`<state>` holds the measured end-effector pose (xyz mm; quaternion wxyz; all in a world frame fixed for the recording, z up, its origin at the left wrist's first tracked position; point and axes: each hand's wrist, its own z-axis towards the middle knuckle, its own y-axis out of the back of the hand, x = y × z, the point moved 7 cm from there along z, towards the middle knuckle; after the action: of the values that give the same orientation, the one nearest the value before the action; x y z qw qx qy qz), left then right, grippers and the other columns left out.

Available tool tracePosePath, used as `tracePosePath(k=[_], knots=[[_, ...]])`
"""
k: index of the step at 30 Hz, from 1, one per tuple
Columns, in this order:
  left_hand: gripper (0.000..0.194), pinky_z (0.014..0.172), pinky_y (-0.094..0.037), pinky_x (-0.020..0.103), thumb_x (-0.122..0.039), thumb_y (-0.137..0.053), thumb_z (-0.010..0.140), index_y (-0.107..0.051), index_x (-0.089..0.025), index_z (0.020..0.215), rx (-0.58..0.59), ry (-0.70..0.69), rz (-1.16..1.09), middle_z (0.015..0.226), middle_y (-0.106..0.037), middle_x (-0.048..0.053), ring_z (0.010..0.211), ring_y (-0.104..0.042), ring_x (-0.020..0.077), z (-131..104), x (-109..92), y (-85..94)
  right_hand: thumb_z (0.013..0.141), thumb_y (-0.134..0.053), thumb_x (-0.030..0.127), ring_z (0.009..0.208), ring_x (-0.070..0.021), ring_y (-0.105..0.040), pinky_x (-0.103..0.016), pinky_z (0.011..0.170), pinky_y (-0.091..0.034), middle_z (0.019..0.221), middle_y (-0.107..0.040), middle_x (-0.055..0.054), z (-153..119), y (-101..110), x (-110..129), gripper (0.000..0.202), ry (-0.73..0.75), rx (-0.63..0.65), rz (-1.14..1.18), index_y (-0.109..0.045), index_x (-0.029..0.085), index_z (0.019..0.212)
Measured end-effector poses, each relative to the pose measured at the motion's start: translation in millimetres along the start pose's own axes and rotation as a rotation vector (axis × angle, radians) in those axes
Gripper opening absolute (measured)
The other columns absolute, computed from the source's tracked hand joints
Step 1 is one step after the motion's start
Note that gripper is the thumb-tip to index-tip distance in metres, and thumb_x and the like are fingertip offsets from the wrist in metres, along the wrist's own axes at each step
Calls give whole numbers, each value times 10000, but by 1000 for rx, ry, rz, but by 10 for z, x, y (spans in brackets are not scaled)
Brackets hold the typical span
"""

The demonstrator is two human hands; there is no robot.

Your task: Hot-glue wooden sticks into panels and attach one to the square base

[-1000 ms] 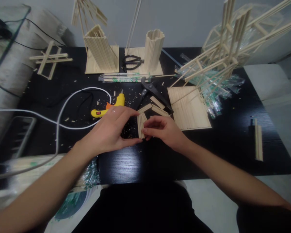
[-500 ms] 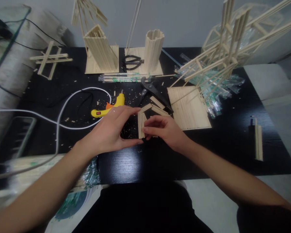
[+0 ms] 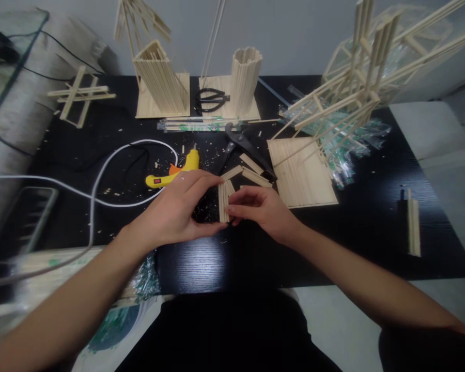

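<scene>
A small bundle of short wooden sticks [image 3: 223,202] lies side by side on the black table, between my hands. My left hand [image 3: 182,209] spans it, index fingertip at its far end and thumb at its near end. At its right side, my right hand [image 3: 265,211] pinches with thumb and fingers against the sticks. More short stick pieces [image 3: 257,179] lie just beyond my right hand. A yellow glue gun [image 3: 178,170] rests on its side beyond my left hand. Black pliers [image 3: 248,144] lie open behind the pieces.
Two stick towers [image 3: 158,77] [image 3: 247,77] stand on wooden bases at the back. At the right are a square stick panel [image 3: 303,173] and a large stick frame [image 3: 366,93]. A white cable [image 3: 96,181] loops at the left. Wood scraps dot the black table [image 3: 333,248].
The stick bundle has shifted slightly left and its sticks sit a little differently. My left fingertips now meet its ends, and my right fingers have moved slightly left with it.
</scene>
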<state>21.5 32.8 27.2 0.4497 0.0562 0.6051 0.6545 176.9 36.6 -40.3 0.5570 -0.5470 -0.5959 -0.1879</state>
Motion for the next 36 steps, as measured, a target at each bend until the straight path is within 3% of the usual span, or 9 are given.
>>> tracePosePath(k=[8, 16, 26, 32, 36], knots=[[645, 1029, -547, 472, -482, -798, 851, -544, -169, 1355, 4, -3, 12, 1300, -664, 163, 1200, -659, 321, 8, 1, -6, 671, -972, 318, 620, -109, -694, -256, 639, -626, 715, -758, 17, -8, -5, -6, 295, 0, 9, 3, -763, 182, 828], [644, 1028, -547, 471, -496, -793, 856, -538, -181, 1358, 6, 4, 18, 1303, -664, 156, 1204, -657, 322, 0, 5, -4, 693, -959, 344, 667, -129, -698, -318, 710, -639, 743, -736, 17, -1, 10, -32, 298, -4, 15, -30, -757, 189, 848], [662, 920, -555, 467, -568, -810, 835, -543, -208, 1323, -11, 61, -2, 1222, -672, 139, 1095, -661, 316, 4, 99, -6, 716, -933, 414, 650, -132, -701, -301, 687, -615, 757, -757, -2, -26, -19, 38, 303, 26, 23, -146, -770, 188, 836], [822, 938, -553, 417, -609, -841, 781, -517, -183, 1404, -6, 135, -86, 1232, -662, 125, 1080, -666, 286, -14, 132, 5, 719, -925, 433, 654, -143, -704, -323, 711, -621, 723, -752, -7, -32, -6, 48, 307, 30, 7, -154, -777, 187, 825], [361, 893, -541, 339, -410, -658, 986, -637, -182, 1266, -95, 262, -239, 1066, -719, 67, 967, -686, 208, -26, 193, 69, 741, -909, 435, 657, -147, -697, -325, 706, -611, 736, -758, -13, -51, -2, 82, 292, 68, 8, -200, -797, 188, 848]])
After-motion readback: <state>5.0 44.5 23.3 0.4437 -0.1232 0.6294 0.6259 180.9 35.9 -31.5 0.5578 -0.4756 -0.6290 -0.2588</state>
